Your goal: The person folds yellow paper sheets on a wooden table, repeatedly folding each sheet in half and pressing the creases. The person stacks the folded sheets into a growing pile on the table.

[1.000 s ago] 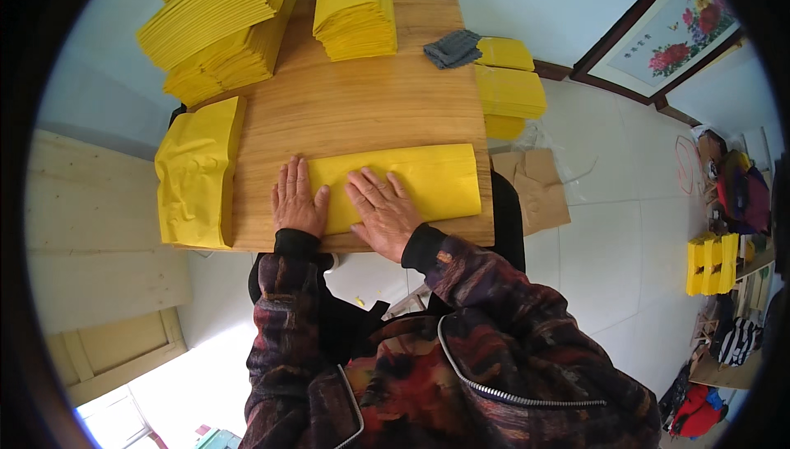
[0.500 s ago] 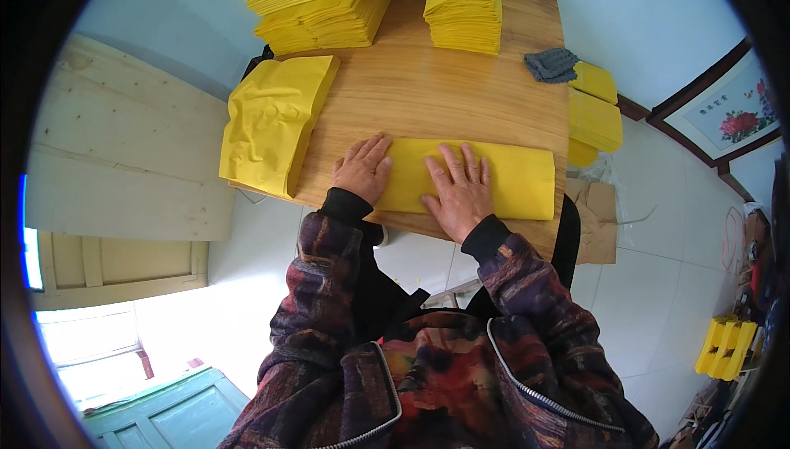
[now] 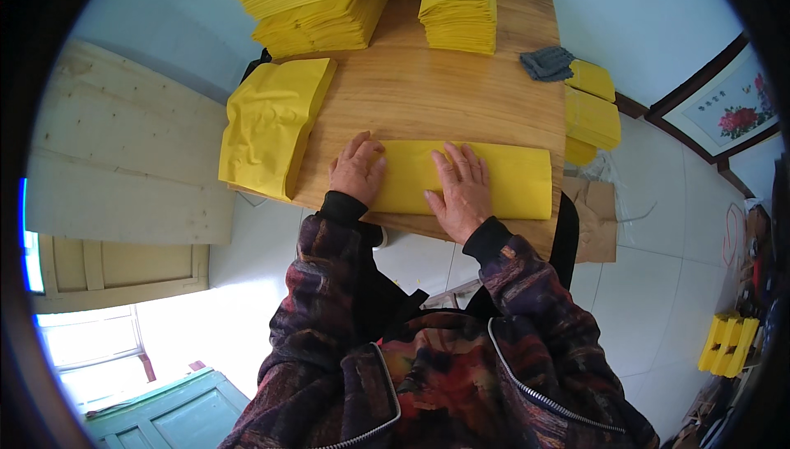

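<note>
Both hands lie flat, fingers spread, gripping nothing: the left hand (image 3: 356, 171) and right hand (image 3: 461, 190) press a folded yellow sheet (image 3: 502, 180) at the wooden table's (image 3: 428, 95) near edge. Palms hide its middle.

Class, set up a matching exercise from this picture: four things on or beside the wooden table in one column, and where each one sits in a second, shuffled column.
1. left hand
2. grey cloth
3. crumpled yellow sheets
4. right hand

a. table's far right corner
b. overhanging the table's left edge
c. flat on the middle of the folded yellow sheet
d. on that sheet's left end

Pairs: 1-d, 2-a, 3-b, 4-c
</note>
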Demonstrator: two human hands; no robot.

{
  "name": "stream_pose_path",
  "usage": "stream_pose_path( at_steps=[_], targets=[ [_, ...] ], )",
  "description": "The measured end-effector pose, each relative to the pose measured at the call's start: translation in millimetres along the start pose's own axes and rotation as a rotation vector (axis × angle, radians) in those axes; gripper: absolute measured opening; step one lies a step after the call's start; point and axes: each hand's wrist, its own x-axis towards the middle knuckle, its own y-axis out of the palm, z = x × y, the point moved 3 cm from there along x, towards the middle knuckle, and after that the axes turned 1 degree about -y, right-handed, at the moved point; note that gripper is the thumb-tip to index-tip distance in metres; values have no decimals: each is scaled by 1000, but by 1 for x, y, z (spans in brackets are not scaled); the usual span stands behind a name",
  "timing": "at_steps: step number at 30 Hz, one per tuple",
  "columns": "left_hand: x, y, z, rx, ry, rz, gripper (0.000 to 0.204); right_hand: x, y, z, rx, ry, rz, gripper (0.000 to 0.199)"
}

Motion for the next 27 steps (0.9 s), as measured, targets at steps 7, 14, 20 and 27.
stream_pose_path(
  at_steps=[7,14,20,27],
  targets=[
    [10,-4,11,-9,50,82,46,2,0,-2,31,17,-4,64],
    [20,-15,14,52,39,210,54,2,0,-4,92,-12,-80,64],
    [27,-19,17,71,113,259,51,1,-1,-3,74,-18,-73,64],
    [30,-19,18,-27,233,231,36,0,-1,-4,88,-20,-91,64]
  ],
)
